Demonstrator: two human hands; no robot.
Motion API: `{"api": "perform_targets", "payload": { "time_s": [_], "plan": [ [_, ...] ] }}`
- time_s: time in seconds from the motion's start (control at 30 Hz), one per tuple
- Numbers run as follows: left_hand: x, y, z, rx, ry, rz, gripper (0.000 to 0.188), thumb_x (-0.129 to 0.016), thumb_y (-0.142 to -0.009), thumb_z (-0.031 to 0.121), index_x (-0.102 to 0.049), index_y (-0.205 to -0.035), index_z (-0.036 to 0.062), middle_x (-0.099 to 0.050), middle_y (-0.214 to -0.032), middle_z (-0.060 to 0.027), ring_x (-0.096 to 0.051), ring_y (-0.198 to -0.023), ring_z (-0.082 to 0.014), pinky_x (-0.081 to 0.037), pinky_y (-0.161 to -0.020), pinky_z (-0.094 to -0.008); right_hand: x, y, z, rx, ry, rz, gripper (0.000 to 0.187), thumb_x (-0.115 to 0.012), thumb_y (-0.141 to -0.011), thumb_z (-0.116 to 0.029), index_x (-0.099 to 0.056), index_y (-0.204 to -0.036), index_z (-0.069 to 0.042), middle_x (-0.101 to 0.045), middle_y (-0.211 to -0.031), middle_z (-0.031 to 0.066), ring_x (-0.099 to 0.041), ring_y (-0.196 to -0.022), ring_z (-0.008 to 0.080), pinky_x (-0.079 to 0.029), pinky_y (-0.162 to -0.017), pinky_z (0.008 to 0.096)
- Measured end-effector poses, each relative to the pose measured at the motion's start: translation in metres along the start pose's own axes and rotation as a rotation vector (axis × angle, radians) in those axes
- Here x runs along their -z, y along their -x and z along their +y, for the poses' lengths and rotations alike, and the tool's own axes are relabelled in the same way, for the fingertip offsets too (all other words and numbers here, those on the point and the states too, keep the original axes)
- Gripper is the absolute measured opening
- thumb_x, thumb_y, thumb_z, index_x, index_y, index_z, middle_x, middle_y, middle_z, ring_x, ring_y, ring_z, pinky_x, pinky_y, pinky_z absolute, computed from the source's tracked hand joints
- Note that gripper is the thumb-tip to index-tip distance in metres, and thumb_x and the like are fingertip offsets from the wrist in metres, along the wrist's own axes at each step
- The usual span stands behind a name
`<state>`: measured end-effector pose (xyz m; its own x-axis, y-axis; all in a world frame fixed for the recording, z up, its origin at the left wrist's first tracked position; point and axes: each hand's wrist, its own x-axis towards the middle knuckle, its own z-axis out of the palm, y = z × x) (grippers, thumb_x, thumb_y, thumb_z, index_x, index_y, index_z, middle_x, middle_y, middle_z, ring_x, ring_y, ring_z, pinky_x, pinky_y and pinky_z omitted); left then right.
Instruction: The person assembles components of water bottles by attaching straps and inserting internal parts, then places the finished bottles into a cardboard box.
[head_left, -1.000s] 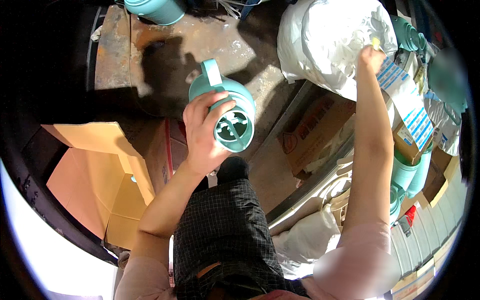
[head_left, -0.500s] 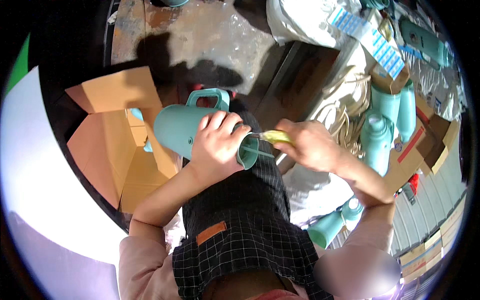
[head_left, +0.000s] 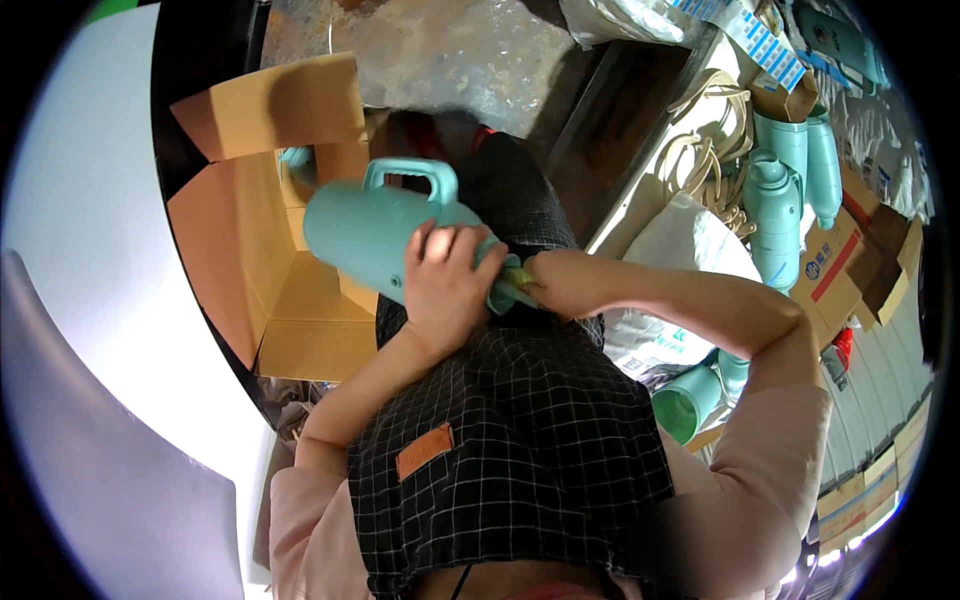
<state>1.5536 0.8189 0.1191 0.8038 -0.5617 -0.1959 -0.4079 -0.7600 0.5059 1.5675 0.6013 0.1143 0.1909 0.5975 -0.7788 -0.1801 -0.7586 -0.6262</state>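
A teal plastic jug-like flask casing (head_left: 350, 235) with a loop handle lies sideways across my lap, its open mouth toward the right. My left hand (head_left: 448, 285) is wrapped over the casing near the mouth. In my right hand (head_left: 563, 284) is a small tool with a yellow-green handle (head_left: 519, 277), closed in the fist right at the mouth's rim. The tool's working end is hidden now; a thin metal part showed in the earlier picture. Black checked apron (head_left: 480, 400) cloth lies under the casing.
An open cardboard box (head_left: 222, 255) stands at the left, with a teal piece inside. On the right are several teal flasks (head_left: 773, 215), coiled pale cord (head_left: 700, 150), a white plastic bag (head_left: 680, 260) and a teal open-ended casing (head_left: 685, 402).
My right hand has come in closer to the casing's mouth, and its wrist has turned, hiding the tool's metal part. The view has shifted; my left hand keeps its hold.
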Motion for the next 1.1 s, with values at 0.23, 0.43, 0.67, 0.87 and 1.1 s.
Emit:
{"api": "perform_targets", "payload": {
  "time_s": [0.23, 0.43, 0.67, 0.87, 1.1],
  "plan": [
    [0.007, 0.032, -0.029, 0.160, 0.017, 0.198, 0.050, -0.083, -0.064, 0.022, -0.070, -0.113, 0.0213, -0.059, -0.126, -0.0027, -0.054, -0.116, -0.0291, -0.037, -0.109, -0.0527, -0.007, -0.002, -0.035, -0.330, -0.818, -0.255, 0.046, -0.050, -0.104, -0.046, -0.062, -0.101, -0.002, -0.061, -0.067, 0.0077, -0.055, -0.048, 0.0126, -0.041, -0.039, 0.0284],
    [0.001, 0.053, -0.042, 0.287, 0.048, 0.529, 0.042, -0.077, -0.070, 0.023, -0.073, -0.112, 0.0207, -0.061, -0.128, -0.0042, -0.052, -0.118, -0.0327, -0.037, -0.104, -0.0484, -0.007, -0.035, -0.095, -0.348, -1.531, -0.650, 0.044, -0.041, -0.107, -0.054, -0.050, -0.090, -0.014, -0.051, -0.063, -0.0011, -0.035, -0.044, 0.0060, -0.026, -0.039, 0.0214],
    [0.018, 0.080, -0.088, 0.476, -0.030, 0.691, 0.038, -0.076, -0.072, 0.022, -0.075, -0.110, 0.0189, -0.062, -0.130, -0.0043, -0.048, -0.120, -0.0321, -0.040, -0.103, -0.0421, -0.039, -0.086, -0.160, -0.140, -1.992, -0.725, 0.039, -0.033, -0.111, -0.047, -0.049, -0.094, -0.016, -0.042, -0.057, -0.0023, -0.032, -0.042, 0.0048, -0.025, -0.042, 0.0199],
    [0.026, 0.107, -0.119, 0.487, -0.185, 0.654, 0.038, -0.079, -0.071, 0.026, -0.075, -0.108, 0.0213, -0.062, -0.131, -0.0015, -0.047, -0.120, -0.0297, -0.039, -0.103, -0.0403, -0.031, -0.114, -0.184, -0.318, -1.756, -0.692, 0.038, -0.039, -0.110, -0.043, -0.048, -0.090, -0.012, -0.043, -0.060, 0.0017, -0.034, -0.044, 0.0073, -0.027, -0.042, 0.0226],
    [0.022, 0.116, -0.129, 0.623, -0.081, 0.768, 0.040, -0.078, -0.074, 0.034, -0.075, -0.108, 0.0142, -0.062, -0.130, -0.0081, -0.046, -0.120, -0.0295, -0.039, -0.103, -0.0396, -0.046, -0.130, -0.208, -0.096, -2.174, -1.006, 0.042, -0.034, -0.111, -0.048, -0.052, -0.103, -0.011, -0.044, -0.060, -0.0002, -0.033, -0.042, 0.0053, -0.028, -0.044, 0.0198]
  ]
}}
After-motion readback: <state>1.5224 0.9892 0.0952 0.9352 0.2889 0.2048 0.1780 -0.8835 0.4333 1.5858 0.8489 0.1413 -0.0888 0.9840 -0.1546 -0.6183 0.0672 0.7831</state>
